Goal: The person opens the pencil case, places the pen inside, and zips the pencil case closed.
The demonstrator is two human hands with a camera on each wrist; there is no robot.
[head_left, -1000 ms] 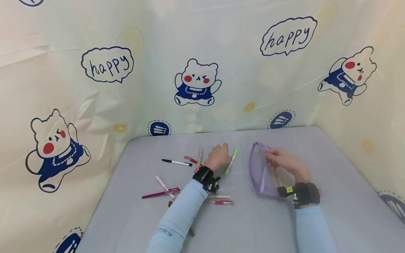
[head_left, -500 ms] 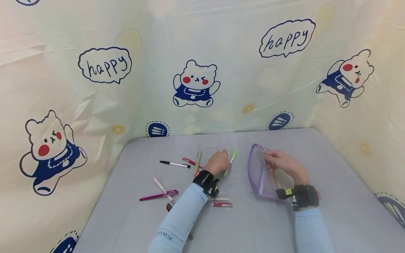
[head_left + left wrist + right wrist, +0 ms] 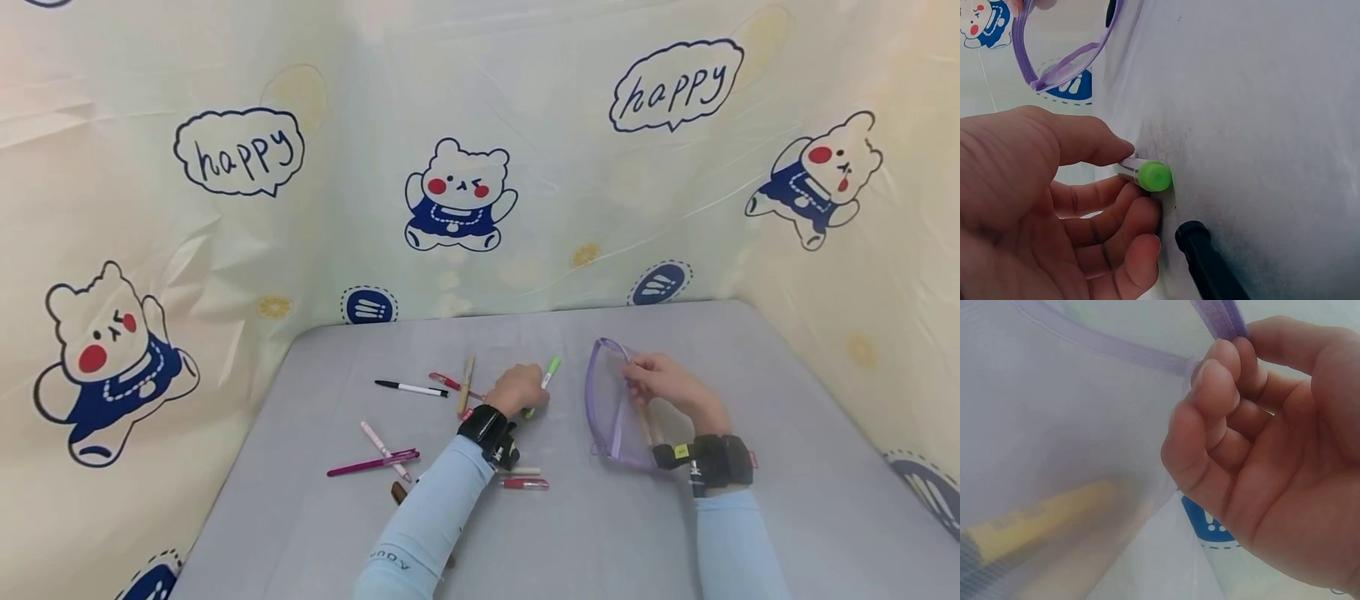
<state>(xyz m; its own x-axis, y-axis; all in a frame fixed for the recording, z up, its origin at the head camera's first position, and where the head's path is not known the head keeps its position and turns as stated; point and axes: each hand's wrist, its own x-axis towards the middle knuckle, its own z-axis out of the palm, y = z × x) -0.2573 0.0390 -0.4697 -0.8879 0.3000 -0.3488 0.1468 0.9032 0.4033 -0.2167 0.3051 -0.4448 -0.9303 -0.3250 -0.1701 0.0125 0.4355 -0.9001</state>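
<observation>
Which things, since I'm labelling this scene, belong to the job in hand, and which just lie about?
In use:
green-and-white pen, pinched by left hand
purple mesh bag, gripped by right hand

Lying about:
black-and-white pen
magenta pen
pink pen
red pens
tan stick

We count one left hand, one right hand, one purple mesh pouch and, partly hidden, at least nine pens or sticks. Behind, we count three printed bears and two "happy" bubbles.
</observation>
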